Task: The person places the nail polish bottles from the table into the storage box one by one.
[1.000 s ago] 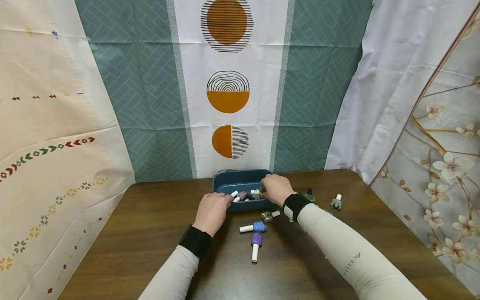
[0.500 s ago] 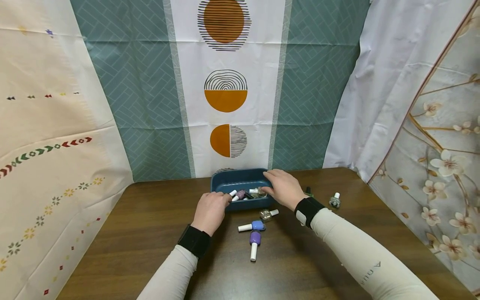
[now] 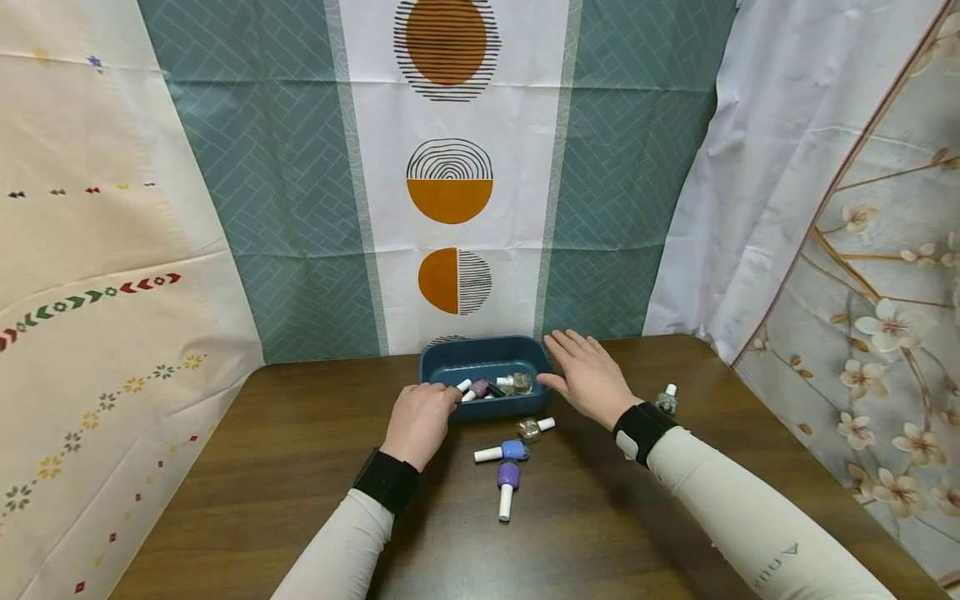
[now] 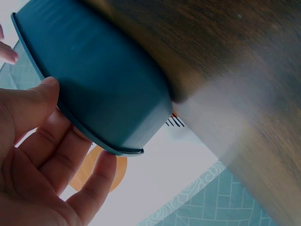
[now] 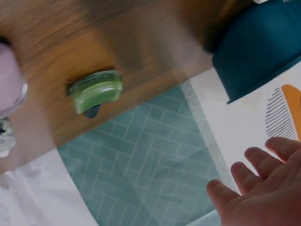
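A dark blue plastic bin (image 3: 491,409) stands at the back of the table, with several nail polish bottles inside, among them a gold glitter bottle (image 3: 522,383). My left hand (image 3: 422,423) grips the bin's near left rim; in the left wrist view the thumb (image 4: 40,101) lies on the outer side. Just right of the bin, my right hand (image 3: 592,379) is held up with fingers spread, holding nothing. In front of the bin lie a gold glitter nail polish (image 3: 529,430), a blue nail polish (image 3: 514,450) and a purple nail polish (image 3: 508,476).
Right of the bin, the right wrist view shows a green nail polish (image 5: 97,90), a pink bottle (image 5: 8,80) and a glittery bottle (image 5: 5,136). A white-capped glitter bottle (image 3: 667,400) stands at the table's right. Patterned cloth (image 3: 630,208) hangs behind the table edge.
My right hand has let go of the gold glitter nail polish inside the bin, spread its fingers and moved out to the right. My left hand keeps its grip on the rim.
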Demonstrator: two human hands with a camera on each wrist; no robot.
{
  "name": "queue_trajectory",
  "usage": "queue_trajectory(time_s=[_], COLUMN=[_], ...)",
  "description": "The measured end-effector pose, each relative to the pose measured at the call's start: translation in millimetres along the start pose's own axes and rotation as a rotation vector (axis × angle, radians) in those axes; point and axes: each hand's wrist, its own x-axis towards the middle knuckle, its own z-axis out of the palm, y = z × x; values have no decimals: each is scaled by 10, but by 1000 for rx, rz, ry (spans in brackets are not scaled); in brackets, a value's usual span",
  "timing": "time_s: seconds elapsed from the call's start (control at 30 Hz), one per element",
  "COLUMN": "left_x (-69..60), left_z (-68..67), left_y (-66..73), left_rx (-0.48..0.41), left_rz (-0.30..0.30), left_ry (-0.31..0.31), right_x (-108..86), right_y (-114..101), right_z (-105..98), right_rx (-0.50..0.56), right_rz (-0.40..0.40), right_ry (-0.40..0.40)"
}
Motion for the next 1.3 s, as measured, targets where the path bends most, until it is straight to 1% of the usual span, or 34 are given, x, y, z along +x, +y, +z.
queue_trajectory(time_s=[0.27,0.4,0.63,0.83,1.1,1.3], left_x=[7,16,14,2,-2,0], left_z=[3,-5,-8,4,8,0], left_y=[-4,-4,-9,-7,-12,-4], left_rx=[-9,-13,-13,-23,-19,-22], left_rz=[-4,-3,0,-6,2,-3], left_ry=[-4,1,4,-2,8,3], right_x=[-114,-158,-250,-356,-464,-526], right_y=[141,225,425,588,757,831], right_z=[-47,-56,-28,21,88,157], right_rx=[6,5,-28,-55,-52,-36], right_rz=[16,34,92,122,153,166], right_ry=[38,44,6,-21,-47,-86])
